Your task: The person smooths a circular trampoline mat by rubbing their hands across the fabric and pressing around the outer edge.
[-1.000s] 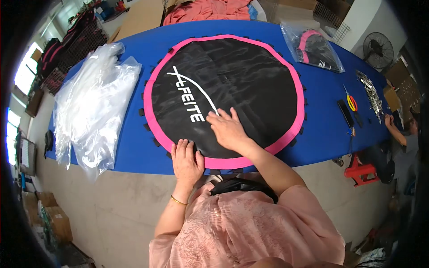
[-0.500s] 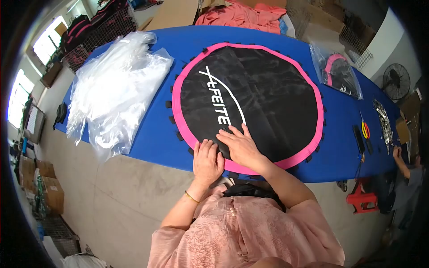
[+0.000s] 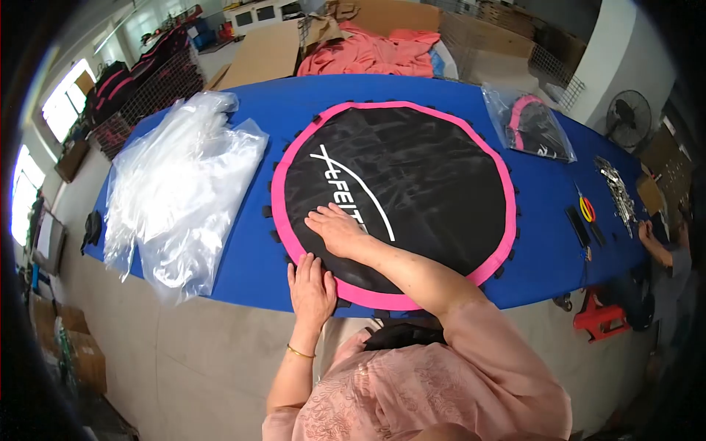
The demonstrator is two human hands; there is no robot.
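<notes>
A round black trampoline mat with a pink border and small black loops around its edge lies flat on the blue table. White lettering runs across its left part. My right hand rests flat on the black fabric, covering the end of the letters. On the pink border at the lower left, my left hand lies with its fingers stretched out. Neither hand grips anything.
A pile of clear plastic bags covers the table's left end. To the right lie a bagged mat, scissors and a heap of metal parts. Another person's hand is at the right edge, near a red stool.
My right hand has slid left and away from me over the mat, onto the lettering. My left hand stays at the border, slightly shifted. The whole view has tilted up a little.
</notes>
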